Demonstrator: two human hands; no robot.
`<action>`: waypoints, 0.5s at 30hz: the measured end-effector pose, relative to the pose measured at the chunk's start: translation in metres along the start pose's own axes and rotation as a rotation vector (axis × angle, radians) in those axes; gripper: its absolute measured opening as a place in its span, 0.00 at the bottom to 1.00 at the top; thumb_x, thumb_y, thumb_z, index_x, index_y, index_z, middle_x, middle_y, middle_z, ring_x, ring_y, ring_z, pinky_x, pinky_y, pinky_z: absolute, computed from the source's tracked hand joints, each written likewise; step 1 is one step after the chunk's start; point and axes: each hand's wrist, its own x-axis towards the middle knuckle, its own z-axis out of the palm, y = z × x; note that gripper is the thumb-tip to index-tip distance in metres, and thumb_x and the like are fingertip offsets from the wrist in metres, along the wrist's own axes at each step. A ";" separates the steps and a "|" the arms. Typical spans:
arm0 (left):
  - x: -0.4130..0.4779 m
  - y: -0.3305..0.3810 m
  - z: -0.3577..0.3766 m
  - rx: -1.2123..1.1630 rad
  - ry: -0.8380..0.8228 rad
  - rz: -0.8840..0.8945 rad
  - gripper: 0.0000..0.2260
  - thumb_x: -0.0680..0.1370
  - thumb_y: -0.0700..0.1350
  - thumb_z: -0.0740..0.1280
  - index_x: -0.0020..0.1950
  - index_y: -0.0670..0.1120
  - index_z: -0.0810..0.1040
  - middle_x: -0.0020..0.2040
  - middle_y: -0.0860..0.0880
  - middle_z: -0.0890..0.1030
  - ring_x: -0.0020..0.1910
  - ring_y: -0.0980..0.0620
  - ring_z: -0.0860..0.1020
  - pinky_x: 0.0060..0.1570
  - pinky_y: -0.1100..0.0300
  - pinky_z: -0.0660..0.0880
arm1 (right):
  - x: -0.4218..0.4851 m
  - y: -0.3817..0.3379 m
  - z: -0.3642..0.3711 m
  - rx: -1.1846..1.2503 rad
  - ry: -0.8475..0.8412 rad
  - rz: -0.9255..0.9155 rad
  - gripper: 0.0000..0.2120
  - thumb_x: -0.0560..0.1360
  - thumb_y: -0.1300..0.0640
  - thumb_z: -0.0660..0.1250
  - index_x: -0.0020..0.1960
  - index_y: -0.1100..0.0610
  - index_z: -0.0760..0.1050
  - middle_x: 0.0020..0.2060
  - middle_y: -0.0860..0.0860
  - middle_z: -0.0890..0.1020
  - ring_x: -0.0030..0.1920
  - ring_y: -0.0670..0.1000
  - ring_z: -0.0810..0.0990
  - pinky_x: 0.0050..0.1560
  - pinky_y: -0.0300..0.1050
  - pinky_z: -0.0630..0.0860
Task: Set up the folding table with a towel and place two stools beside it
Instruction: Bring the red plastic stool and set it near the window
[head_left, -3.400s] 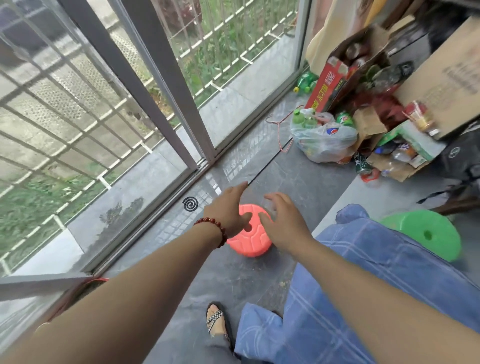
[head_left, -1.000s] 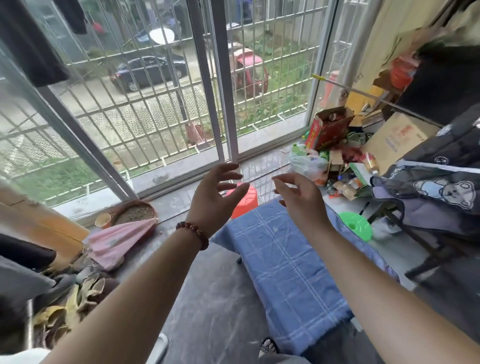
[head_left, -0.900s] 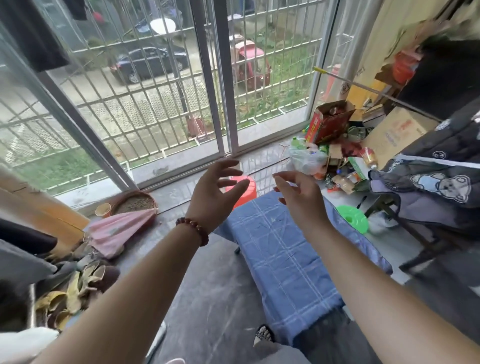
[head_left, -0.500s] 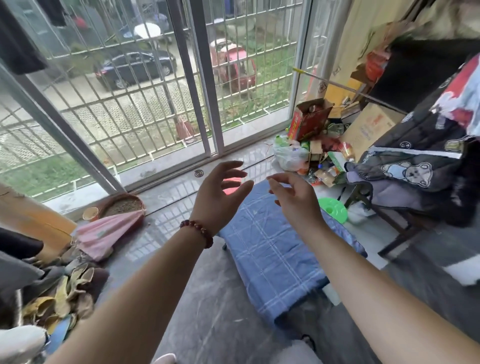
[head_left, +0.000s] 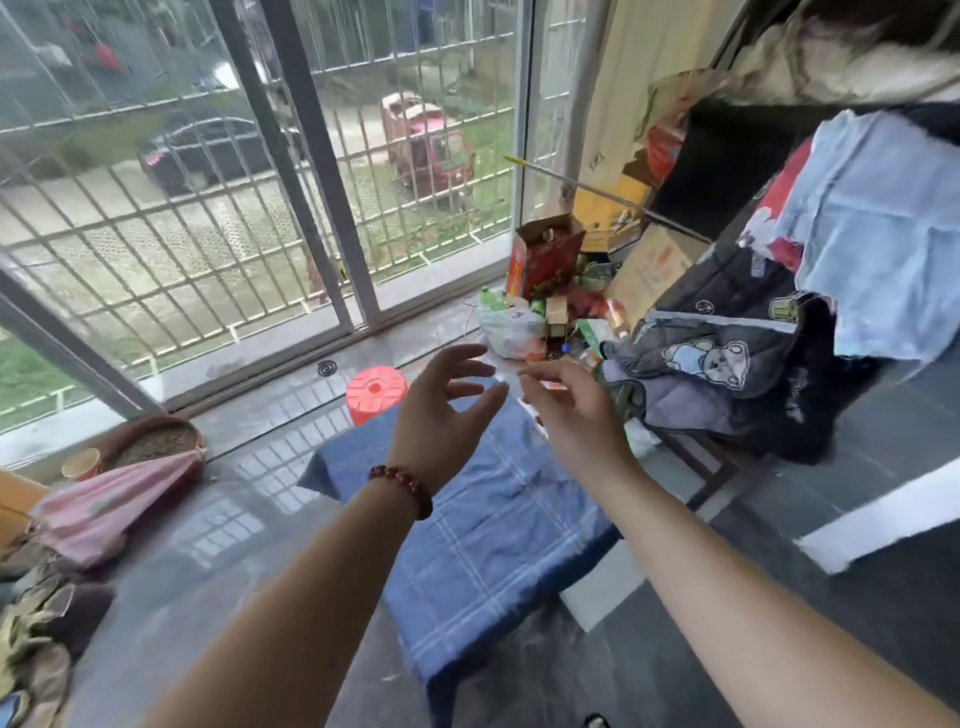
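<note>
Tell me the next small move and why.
Probably lower both hands and check the stools. The left hand and right hand hover open and empty above the spread blue towel; the red stool stands at its far end, but no second stool shows clearly.

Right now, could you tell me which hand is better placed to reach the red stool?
Probably left. The left hand, open and empty, hangs over the side of the towel nearest the red stool; the right hand, also open, is further toward the clothes.
</note>
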 end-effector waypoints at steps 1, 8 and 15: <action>0.004 0.003 0.017 0.000 0.002 0.008 0.14 0.73 0.43 0.71 0.57 0.53 0.75 0.48 0.56 0.81 0.46 0.58 0.81 0.43 0.68 0.73 | 0.007 0.005 -0.016 -0.003 -0.001 0.003 0.02 0.76 0.57 0.66 0.46 0.51 0.77 0.42 0.40 0.80 0.42 0.41 0.79 0.41 0.31 0.73; 0.032 0.015 0.109 -0.037 -0.001 -0.002 0.13 0.74 0.40 0.70 0.57 0.49 0.75 0.48 0.52 0.81 0.45 0.57 0.80 0.41 0.75 0.72 | 0.043 0.031 -0.102 -0.030 0.001 0.041 0.07 0.76 0.58 0.67 0.41 0.46 0.76 0.40 0.43 0.81 0.43 0.45 0.80 0.45 0.40 0.75; 0.072 0.005 0.148 -0.019 -0.039 -0.049 0.13 0.73 0.42 0.71 0.56 0.51 0.75 0.46 0.57 0.81 0.45 0.55 0.81 0.42 0.70 0.73 | 0.088 0.054 -0.130 -0.026 0.035 0.062 0.07 0.76 0.59 0.66 0.43 0.48 0.77 0.45 0.50 0.82 0.46 0.51 0.81 0.45 0.39 0.74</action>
